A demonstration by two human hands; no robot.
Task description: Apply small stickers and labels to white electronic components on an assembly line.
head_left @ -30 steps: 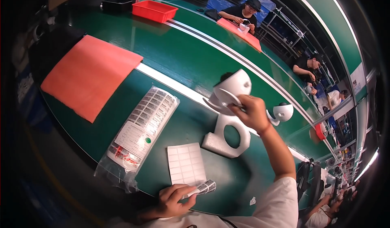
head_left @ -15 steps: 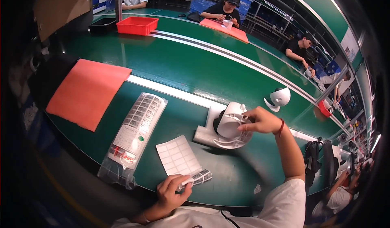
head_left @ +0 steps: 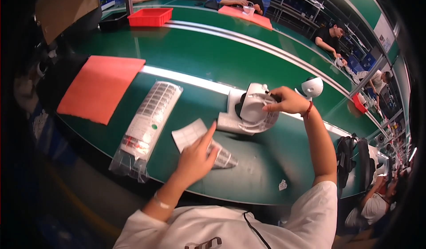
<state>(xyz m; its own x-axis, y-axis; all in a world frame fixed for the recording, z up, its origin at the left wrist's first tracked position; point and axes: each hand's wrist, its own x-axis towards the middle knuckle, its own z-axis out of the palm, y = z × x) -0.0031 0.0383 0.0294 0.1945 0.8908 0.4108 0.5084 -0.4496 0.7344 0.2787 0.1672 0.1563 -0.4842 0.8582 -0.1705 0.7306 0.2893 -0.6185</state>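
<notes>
My right hand grips the rim of a white round plastic housing, thumb on the near side and fingers over the edge. The housing leans on a pale L-shaped block on the green bench. Over a sheet of labels is my left hand, its index finger stretched out toward the block. Its other fingers are partly hidden; I see nothing held in it. The sheet's near end, with dark printed labels, is curled and sticks out beside this hand.
A clear-wrapped pack of label sheets lies left of the loose sheet, with an orange mat beyond. A white ball-shaped device stands on the green belt. A red bin and co-workers are across it. Dark cables lie right.
My left hand has let go of the sheet's curled end and moved up and forward, index finger now extended. My right hand keeps its grip on the housing. The whole view has shifted slightly.
</notes>
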